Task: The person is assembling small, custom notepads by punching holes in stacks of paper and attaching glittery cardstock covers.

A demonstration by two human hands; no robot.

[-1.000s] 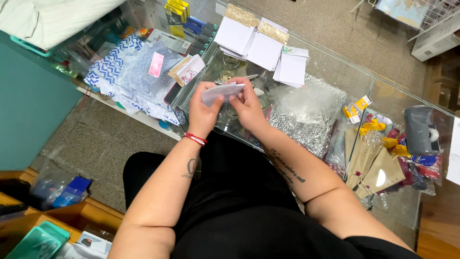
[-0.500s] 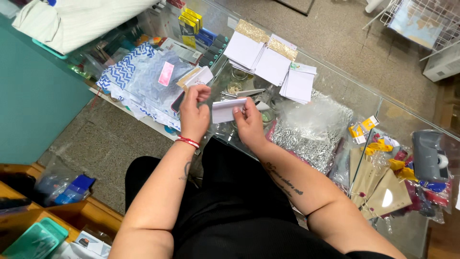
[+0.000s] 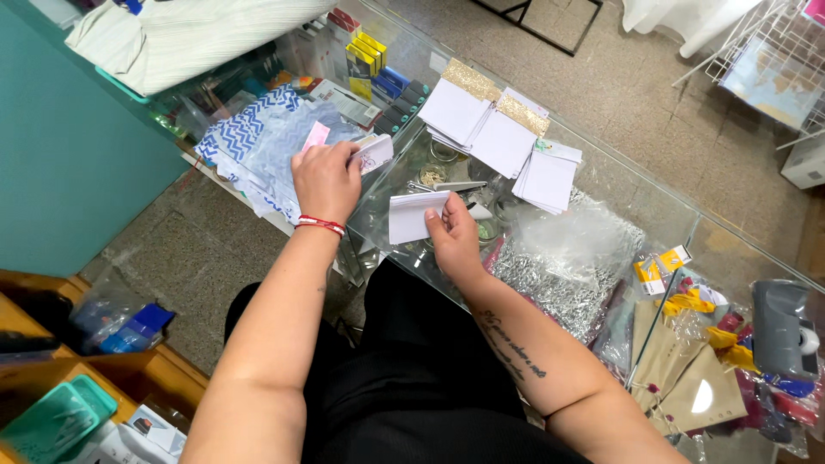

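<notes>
My right hand (image 3: 453,234) holds a small stack of white cards (image 3: 412,215) by its right edge, just above the glass counter (image 3: 619,185). My left hand (image 3: 325,179), with a red band at the wrist, has reached left and closes on a small white card (image 3: 375,152) next to a pink card (image 3: 314,137). Both lie over a heap of blue and white patterned bags (image 3: 258,142).
Stacks of white cards with gold glitter tops (image 3: 481,112) lie farther back on the glass. Clear bags of silver clips (image 3: 559,283), brown paper bags (image 3: 687,378) and a grey tape dispenser (image 3: 778,331) fill the right side. A striped cloth (image 3: 189,34) is at the back left.
My two hands held the white cards together; now my left hand has let go and moved left to the small card by the patterned bags. My right hand keeps the stack.
</notes>
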